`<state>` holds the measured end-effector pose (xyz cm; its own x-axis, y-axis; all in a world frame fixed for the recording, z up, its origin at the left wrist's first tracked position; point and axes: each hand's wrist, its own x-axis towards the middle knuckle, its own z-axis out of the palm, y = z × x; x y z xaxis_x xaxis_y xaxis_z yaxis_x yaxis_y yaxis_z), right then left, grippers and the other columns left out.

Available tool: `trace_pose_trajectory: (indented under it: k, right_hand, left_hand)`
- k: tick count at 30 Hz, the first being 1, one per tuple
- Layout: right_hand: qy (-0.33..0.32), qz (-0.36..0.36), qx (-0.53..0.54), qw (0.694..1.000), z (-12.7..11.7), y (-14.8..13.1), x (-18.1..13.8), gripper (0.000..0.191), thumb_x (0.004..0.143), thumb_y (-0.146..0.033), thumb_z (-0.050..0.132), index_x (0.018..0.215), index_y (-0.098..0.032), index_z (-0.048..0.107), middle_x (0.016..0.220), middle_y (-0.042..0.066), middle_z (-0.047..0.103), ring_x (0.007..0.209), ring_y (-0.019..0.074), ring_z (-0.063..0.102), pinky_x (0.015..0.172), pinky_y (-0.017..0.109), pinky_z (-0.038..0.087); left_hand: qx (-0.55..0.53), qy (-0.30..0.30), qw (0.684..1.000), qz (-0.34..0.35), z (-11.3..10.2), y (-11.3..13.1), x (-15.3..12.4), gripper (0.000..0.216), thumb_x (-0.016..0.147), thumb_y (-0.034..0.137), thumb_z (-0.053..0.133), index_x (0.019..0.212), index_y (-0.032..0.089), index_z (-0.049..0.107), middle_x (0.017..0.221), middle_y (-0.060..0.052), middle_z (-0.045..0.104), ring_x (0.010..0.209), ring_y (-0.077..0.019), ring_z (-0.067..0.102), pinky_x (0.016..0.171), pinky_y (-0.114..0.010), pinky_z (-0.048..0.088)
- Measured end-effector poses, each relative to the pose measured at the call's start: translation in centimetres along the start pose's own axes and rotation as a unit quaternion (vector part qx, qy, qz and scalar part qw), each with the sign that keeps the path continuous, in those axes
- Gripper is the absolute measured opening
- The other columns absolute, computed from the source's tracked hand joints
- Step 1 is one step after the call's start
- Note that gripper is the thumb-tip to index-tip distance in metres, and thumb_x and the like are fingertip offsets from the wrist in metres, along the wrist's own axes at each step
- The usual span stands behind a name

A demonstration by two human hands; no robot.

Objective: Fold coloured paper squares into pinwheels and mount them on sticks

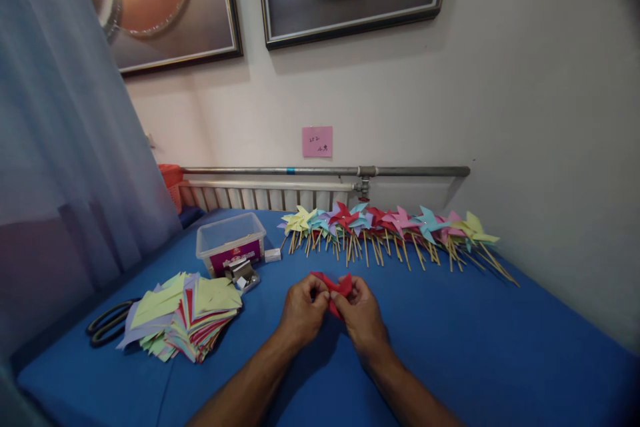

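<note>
A red paper pinwheel [342, 285], its blades partly folded over, is held up above the blue tabletop between both hands. My left hand [304, 310] pinches its left side near the centre. From the right, my right hand [364, 313] grips the folded paper with thumb and fingers. The middle of the pinwheel is partly hidden by the fingertips, so I cannot tell whether a pin is there. Beyond the hands lies a long row of finished paper pinwheels [345, 217] in several colours, on thin wooden sticks.
To the left are a stack of cut coloured paper [200, 313], black-handled scissors [107, 323], a clear plastic tub [230, 233], a small metal tin [243, 275] and a little white box [273, 255]. A radiator and pipe [415, 171] run along the wall; a blue curtain [75, 113] hangs left.
</note>
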<state>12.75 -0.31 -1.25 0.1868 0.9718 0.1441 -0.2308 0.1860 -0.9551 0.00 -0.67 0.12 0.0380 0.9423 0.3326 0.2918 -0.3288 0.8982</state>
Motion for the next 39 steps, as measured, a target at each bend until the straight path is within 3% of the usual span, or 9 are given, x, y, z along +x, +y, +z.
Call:
trace_pose_trajectory:
  k: [12, 22, 35, 37, 39]
  right_hand:
    - [-0.019, 0.001, -0.04, 0.999, -0.12, -0.4, 0.02, 0.029, 0.061, -0.032, 0.076, 0.086, -0.024, 0.066, 0.076, 0.0, 0.07, 0.072, 0.0207, 0.066, 0.069, 0.032, 0.053]
    - [-0.042, 0.007, -0.03, 0.999, -0.31, -0.63, -0.28, 0.034, 0.064, -0.035, 0.079, 0.092, -0.023, 0.064, 0.081, 0.0, 0.071, 0.075, 0.0209, 0.066, 0.071, 0.032, 0.054]
    - [-0.051, 0.026, -0.027, 0.998, -0.11, -0.18, -0.2, 0.035, 0.062, -0.036, 0.083, 0.088, -0.022, 0.065, 0.073, -0.001, 0.07, 0.067, 0.0189, 0.064, 0.066, 0.03, 0.051]
    - [-0.055, 0.025, -0.019, 0.998, -0.18, -0.07, -0.09, 0.034, 0.062, -0.037, 0.083, 0.087, -0.022, 0.065, 0.072, -0.001, 0.07, 0.066, 0.0187, 0.063, 0.065, 0.03, 0.05]
    - [-0.054, 0.021, -0.012, 0.998, -0.31, -0.13, 0.01, 0.033, 0.062, -0.038, 0.082, 0.087, -0.022, 0.066, 0.073, -0.001, 0.071, 0.067, 0.019, 0.064, 0.066, 0.031, 0.051]
  left_hand:
    - [-0.015, -0.004, 1.0, -0.01, -0.36, 0.5, -0.13, 0.008, 0.076, 0.021, 0.055, 0.068, 0.02, 0.056, 0.064, 0.003, 0.056, 0.062, -0.0129, 0.048, 0.063, -0.024, 0.037]
    - [-0.07, 0.016, 0.997, 0.012, -0.24, 0.08, -0.17, 0.004, 0.076, 0.019, 0.059, 0.072, 0.019, 0.056, 0.07, 0.002, 0.058, 0.068, -0.0134, 0.051, 0.071, -0.026, 0.043]
    - [-0.056, 0.014, 0.998, 0.021, -0.5, 0.29, -0.26, 0.004, 0.077, 0.017, 0.06, 0.073, 0.019, 0.06, 0.07, 0.001, 0.063, 0.069, -0.014, 0.054, 0.071, -0.026, 0.044]
    - [-0.072, 0.015, 0.997, 0.016, -0.43, 0.32, -0.3, 0.003, 0.076, 0.017, 0.062, 0.079, 0.018, 0.063, 0.075, 0.0, 0.066, 0.072, -0.0145, 0.056, 0.072, -0.026, 0.045]
    - [-0.097, 0.018, 0.995, -0.003, -0.36, 0.34, -0.27, 0.017, 0.075, 0.019, 0.066, 0.092, 0.018, 0.067, 0.079, -0.001, 0.069, 0.074, -0.0151, 0.059, 0.071, -0.026, 0.046]
